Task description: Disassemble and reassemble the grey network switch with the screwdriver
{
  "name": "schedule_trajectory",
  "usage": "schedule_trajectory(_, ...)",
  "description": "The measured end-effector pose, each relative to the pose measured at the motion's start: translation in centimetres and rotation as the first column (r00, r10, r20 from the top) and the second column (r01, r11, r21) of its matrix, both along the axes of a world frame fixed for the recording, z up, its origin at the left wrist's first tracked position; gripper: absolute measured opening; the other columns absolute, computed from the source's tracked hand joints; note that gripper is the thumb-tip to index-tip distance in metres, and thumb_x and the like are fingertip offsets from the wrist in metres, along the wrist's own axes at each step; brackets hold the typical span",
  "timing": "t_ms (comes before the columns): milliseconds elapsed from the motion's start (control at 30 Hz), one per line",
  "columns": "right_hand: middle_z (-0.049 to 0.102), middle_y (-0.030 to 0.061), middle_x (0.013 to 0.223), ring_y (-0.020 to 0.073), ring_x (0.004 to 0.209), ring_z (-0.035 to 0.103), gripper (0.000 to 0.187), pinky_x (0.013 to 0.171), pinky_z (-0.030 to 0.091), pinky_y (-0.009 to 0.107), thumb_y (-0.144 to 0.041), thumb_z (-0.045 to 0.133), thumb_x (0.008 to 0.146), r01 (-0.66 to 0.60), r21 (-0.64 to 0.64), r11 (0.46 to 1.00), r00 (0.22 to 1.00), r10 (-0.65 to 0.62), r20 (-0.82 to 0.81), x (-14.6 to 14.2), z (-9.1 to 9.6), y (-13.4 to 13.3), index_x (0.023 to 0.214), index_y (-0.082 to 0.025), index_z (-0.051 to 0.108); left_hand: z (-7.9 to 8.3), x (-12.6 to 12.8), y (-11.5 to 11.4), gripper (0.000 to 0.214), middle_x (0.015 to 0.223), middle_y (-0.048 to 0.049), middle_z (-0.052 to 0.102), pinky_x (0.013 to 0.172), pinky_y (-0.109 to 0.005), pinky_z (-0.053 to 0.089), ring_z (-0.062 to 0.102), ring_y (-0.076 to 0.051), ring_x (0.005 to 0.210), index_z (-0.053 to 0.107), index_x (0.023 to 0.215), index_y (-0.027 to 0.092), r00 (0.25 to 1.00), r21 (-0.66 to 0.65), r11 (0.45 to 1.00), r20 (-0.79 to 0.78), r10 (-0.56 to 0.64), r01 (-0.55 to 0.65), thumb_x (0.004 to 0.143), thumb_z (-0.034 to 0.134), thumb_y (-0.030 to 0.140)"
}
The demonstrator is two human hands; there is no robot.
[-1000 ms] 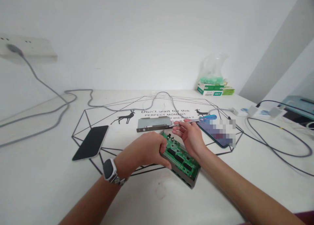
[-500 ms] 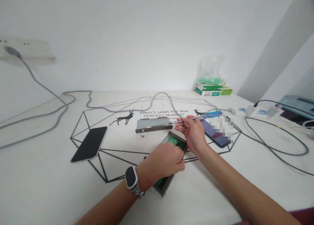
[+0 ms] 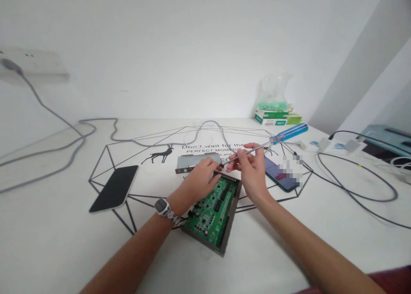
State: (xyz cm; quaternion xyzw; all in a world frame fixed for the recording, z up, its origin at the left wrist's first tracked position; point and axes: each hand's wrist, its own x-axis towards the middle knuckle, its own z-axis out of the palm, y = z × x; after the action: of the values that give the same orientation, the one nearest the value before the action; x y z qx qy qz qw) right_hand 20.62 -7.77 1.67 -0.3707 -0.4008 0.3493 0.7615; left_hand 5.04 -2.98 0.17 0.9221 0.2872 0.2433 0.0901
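Observation:
My right hand (image 3: 252, 174) holds a screwdriver by its metal shaft. The screwdriver's clear blue handle (image 3: 290, 133) points up and to the right, and its tip slants down to the left. Close to that tip are the bent fingertips of my left hand (image 3: 199, 180); anything pinched there is too small to make out. Beneath my left hand lies a green circuit board (image 3: 213, 217) in a grey metal housing (image 3: 231, 221), turned at an angle on the table. Just behind, partly covered by my left fingers, rests a grey metal cover (image 3: 190, 160) with a dark front edge.
A dark-screened phone or tablet (image 3: 114, 188) lies at left, another phone (image 3: 279, 174) at right, beside my right hand. Grey cable (image 3: 154, 145) snakes along the back. White chargers (image 3: 327, 145), a black cable (image 3: 359, 195) and green-white boxes (image 3: 271, 116) are on the right.
My left hand has moved from over the circuit board up and left to the screwdriver's tip, uncovering more of the board. The screwdriver's handle has tilted higher, and the housing has turned flatter.

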Motion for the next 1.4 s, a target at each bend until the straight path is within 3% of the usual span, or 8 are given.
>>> schedule_trajectory(167, 0.065, -0.0088, 0.069, 0.0103, 0.043, 0.059, 0.039, 0.045, 0.052, 0.022, -0.041, 0.068, 0.083, -0.079, -0.044, 0.996, 0.997, 0.08, 0.008, -1.0, 0.1, -0.5, 0.104, -0.028, 0.038, -1.1, 0.7, 1.6, 0.014, 0.102, -0.0082, 0.066, 0.088, -0.033, 0.046, 0.06, -0.023, 0.096, 0.062, 0.098, 0.016, 0.994, -0.092, 0.989, -0.011, -0.113, 0.111, 0.095, 0.05, 0.022)
schedule_trajectory(400, 0.063, -0.0097, 0.068, 0.01, 0.042, 0.057, 0.033, 0.042, 0.047, 0.02, -0.042, 0.063, 0.088, -0.131, -0.081, 0.988, 0.977, 0.142, 0.158, -1.0, -0.7, -0.3, 0.107, -0.028, 0.039, -0.2, 0.1, 1.9, 0.017, 0.085, -0.0052, 0.07, 0.08, -0.031, 0.045, 0.062, -0.02, 0.082, 0.069, 0.084, 0.017, 0.997, -0.124, 0.991, -0.045, -0.055, 0.049, 0.092, 0.054, 0.02)
schedule_trajectory(633, 0.063, -0.0085, 0.065, 0.0105, 0.04, 0.055, 0.026, 0.039, 0.041, 0.019, -0.037, 0.062, 0.088, -0.085, -0.106, 0.991, 0.927, 0.118, 0.356, -0.6, -1.1, -0.3, 0.107, -0.027, 0.047, -1.2, -0.2, 2.7, 0.02, 0.091, -0.0075, 0.072, 0.083, -0.034, 0.047, 0.064, -0.023, 0.088, 0.072, 0.088, 0.016, 0.999, -0.118, 0.992, 0.008, 0.048, -0.047, 0.092, 0.058, 0.03)
schedule_trajectory(733, 0.062, -0.0081, 0.065, 0.0111, 0.04, 0.055, 0.023, 0.039, 0.04, 0.02, -0.034, 0.06, 0.089, -0.075, -0.095, 0.993, 0.891, 0.109, 0.44, -0.5, -0.9, -0.2, 0.108, -0.027, 0.049, -1.2, -0.8, 2.5, 0.023, 0.097, -0.0095, 0.071, 0.087, -0.036, 0.047, 0.063, -0.023, 0.093, 0.071, 0.097, 0.015, 0.999, -0.088, 0.996, 0.037, 0.022, -0.019, 0.094, 0.055, 0.031)
schedule_trajectory(867, 0.061, -0.0071, 0.066, 0.0121, 0.043, 0.056, 0.023, 0.042, 0.041, 0.021, -0.032, 0.063, 0.087, -0.044, -0.051, 0.998, 0.858, 0.064, 0.509, -0.5, -0.2, 1.0, 0.108, -0.027, 0.054, -0.5, -2.2, 1.9, 0.026, 0.106, -0.0104, 0.072, 0.092, -0.037, 0.048, 0.063, -0.022, 0.101, 0.068, 0.108, 0.015, 0.992, -0.128, 0.992, 0.127, 0.007, 0.009, 0.097, 0.048, 0.027)
schedule_trajectory(1100, 0.061, -0.0033, 0.064, 0.0126, 0.048, 0.054, 0.012, 0.05, 0.041, 0.023, -0.034, 0.066, 0.086, -0.045, 0.009, 0.999, 0.772, 0.029, 0.635, -0.9, 1.5, 4.2, 0.091, -0.024, 0.066, 0.0, -2.4, 1.4, 0.023, 0.109, -0.0089, 0.073, 0.093, -0.035, 0.05, 0.065, -0.022, 0.103, 0.067, 0.107, 0.015, 0.973, -0.195, 0.981, 0.227, 0.051, -0.006, 0.091, 0.051, 0.019)
schedule_trajectory(1233, 0.061, -0.0028, 0.065, 0.012, 0.048, 0.053, 0.011, 0.051, 0.04, 0.023, -0.034, 0.067, 0.085, -0.061, 0.031, 0.998, 0.768, 0.027, 0.64, -1.0, 1.6, 5.0, 0.089, -0.023, 0.067, -0.7, -2.2, 2.0, 0.027, 0.107, -0.0098, 0.072, 0.093, -0.036, 0.049, 0.066, -0.023, 0.101, 0.068, 0.106, 0.015, 0.994, -0.155, 0.988, 0.108, 0.01, 0.007, 0.094, 0.044, 0.017)
schedule_trajectory(1400, 0.06, -0.0026, 0.062, 0.0118, 0.046, 0.053, 0.015, 0.048, 0.04, 0.022, -0.037, 0.063, 0.088, -0.068, 0.007, 0.998, 0.774, 0.048, 0.631, -0.9, 1.2, 4.4, 0.089, -0.023, 0.066, -1.0, -1.8, 3.3, 0.02, 0.091, -0.0092, 0.07, 0.083, -0.035, 0.049, 0.065, -0.024, 0.087, 0.07, 0.09, 0.015, 0.998, -0.08, 0.997, -0.056, -0.024, 0.019, 0.09, 0.05, 0.015)
